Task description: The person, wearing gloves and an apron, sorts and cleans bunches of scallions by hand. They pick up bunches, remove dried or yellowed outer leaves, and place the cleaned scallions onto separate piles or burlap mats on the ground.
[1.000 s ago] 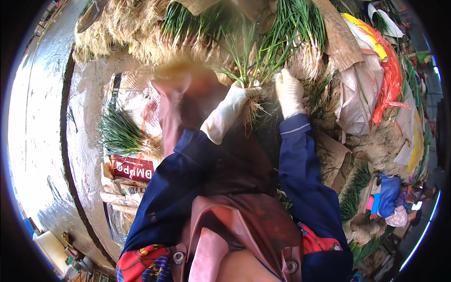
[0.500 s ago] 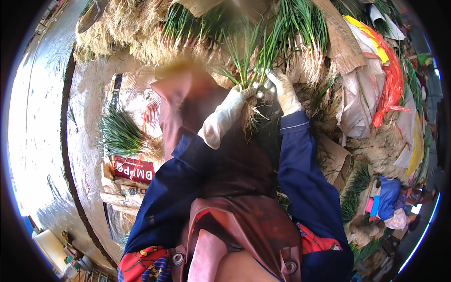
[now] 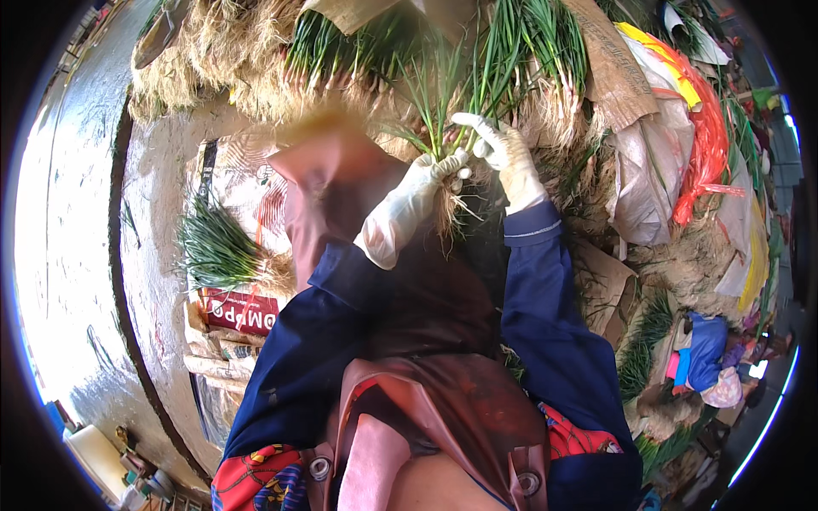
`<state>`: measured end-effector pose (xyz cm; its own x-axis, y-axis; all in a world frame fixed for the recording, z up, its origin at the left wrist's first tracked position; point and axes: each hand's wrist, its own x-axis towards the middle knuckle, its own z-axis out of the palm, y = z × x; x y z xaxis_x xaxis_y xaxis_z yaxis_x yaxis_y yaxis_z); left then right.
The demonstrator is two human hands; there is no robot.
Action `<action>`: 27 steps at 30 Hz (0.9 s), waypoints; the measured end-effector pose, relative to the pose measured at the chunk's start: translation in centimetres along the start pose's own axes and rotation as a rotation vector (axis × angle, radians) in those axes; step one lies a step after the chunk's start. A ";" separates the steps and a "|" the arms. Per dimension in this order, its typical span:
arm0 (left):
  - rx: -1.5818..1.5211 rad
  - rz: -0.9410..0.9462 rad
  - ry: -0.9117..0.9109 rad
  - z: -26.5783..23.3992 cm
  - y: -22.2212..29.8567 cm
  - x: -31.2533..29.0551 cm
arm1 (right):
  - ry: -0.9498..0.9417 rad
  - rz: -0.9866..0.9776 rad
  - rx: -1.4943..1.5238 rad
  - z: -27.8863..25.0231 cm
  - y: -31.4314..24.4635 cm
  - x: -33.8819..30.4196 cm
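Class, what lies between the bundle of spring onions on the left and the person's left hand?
In the head view, a stretch of the maroon apron lies between the spring onion bundle and the gloved left hand.

A thin green-leaved bunch (image 3: 437, 136) sits in the left fingers (image 3: 454, 160), pale roots (image 3: 449, 211) trailing

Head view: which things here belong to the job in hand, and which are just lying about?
In the job:
white-gloved left hand, gripping a small bunch of long-leaved green plants with pale stringy roots;
white-gloved right hand, beside the leaves;
probably the fanned green bundle at left.

Seemingly just lying about:
crumpled red-orange plastic;
crumpled whitish plastic sheet;
brown paper-like sheet.
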<state>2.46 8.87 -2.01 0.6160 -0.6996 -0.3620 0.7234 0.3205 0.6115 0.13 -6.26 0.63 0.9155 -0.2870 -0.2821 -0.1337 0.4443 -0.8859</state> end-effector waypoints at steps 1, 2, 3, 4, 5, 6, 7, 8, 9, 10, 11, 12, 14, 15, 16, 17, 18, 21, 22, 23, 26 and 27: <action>0.013 -0.011 0.001 -0.1 0.0 0.1 | -0.061 0.076 -0.156 -1.0 -0.5 0.0; 0.027 -0.022 0.003 -0.2 -0.1 0.2 | -0.080 0.013 -0.171 -1.1 -0.2 0.2; 0.040 -0.032 0.004 -0.3 -0.1 0.3 | -0.101 -0.050 -0.185 -1.2 0.2 0.5; 0.040 -0.086 0.041 -0.1 0.2 0.2 | -0.080 -0.080 -0.216 -1.4 0.7 0.8; 0.031 -0.133 0.007 0.0 0.6 0.1 | -0.052 -0.138 -0.349 -1.7 1.0 1.1; 0.023 -0.180 -0.028 0.2 1.0 0.1 | -0.081 -0.138 -0.448 -2.7 0.7 0.9; 0.014 -0.223 -0.052 0.0 1.6 -0.3 | -0.121 -0.135 -0.543 -1.7 -0.6 -0.1; -0.128 -0.336 -0.093 -0.9 1.6 0.3 | -0.149 -0.125 -0.480 -2.0 -0.3 -0.1; -0.102 -0.391 -0.107 -1.4 1.9 0.4 | -0.177 -0.113 -0.417 -2.6 0.0 -0.1; -0.077 -0.460 -0.132 -0.8 2.4 0.3 | -0.173 -0.062 -0.276 -3.8 0.1 -0.4; -0.054 -0.529 -0.154 0.2 3.2 -0.1 | -0.035 -0.221 -0.213 -4.5 0.1 -0.9; 0.081 -0.517 -0.145 0.8 4.3 -1.1 | 0.103 -0.380 -0.151 -5.3 0.0 -1.4; -0.037 -0.415 -0.419 -0.1 6.4 -2.4 | 0.420 -0.230 -0.534 -10.6 -1.6 -3.2; 0.024 -0.202 -0.399 1.0 8.3 -3.7 | 0.259 -0.092 -0.410 -14.5 0.2 -4.0; 0.046 -0.059 -0.205 1.4 10.2 -5.1 | 0.142 0.508 -0.910 -15.5 0.2 -4.5; 0.273 0.079 -0.025 3.0 12.6 -6.7 | -0.092 0.544 -1.593 -13.6 0.4 -6.3; 0.022 0.079 -0.174 2.9 13.2 -6.0 | -0.048 0.328 -1.731 -13.6 1.3 -7.5; -0.187 0.092 -0.415 2.3 14.1 -3.7 | 0.289 -0.029 -1.472 -8.1 -1.1 -6.5; -0.006 0.120 -0.126 3.5 12.6 -2.9 | 0.417 0.112 -1.641 -7.1 -2.4 -5.2; 0.195 0.108 0.182 5.0 12.0 -3.3 | 0.449 -0.085 -1.646 -6.3 -2.3 -3.7; -0.103 -0.111 -0.147 3.1 8.0 -0.1 | 0.514 0.127 -1.964 -6.1 -1.9 2.0; -0.024 -0.149 -0.009 4.6 6.4 0.3 | 0.587 -0.087 -2.108 -9.7 0.1 3.2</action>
<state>5.89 7.74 5.04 0.4987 -0.7463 -0.4408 0.8138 0.2280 0.5346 -0.66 -15.39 -3.94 0.8079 -0.5836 0.0823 -0.5856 -0.7791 0.2241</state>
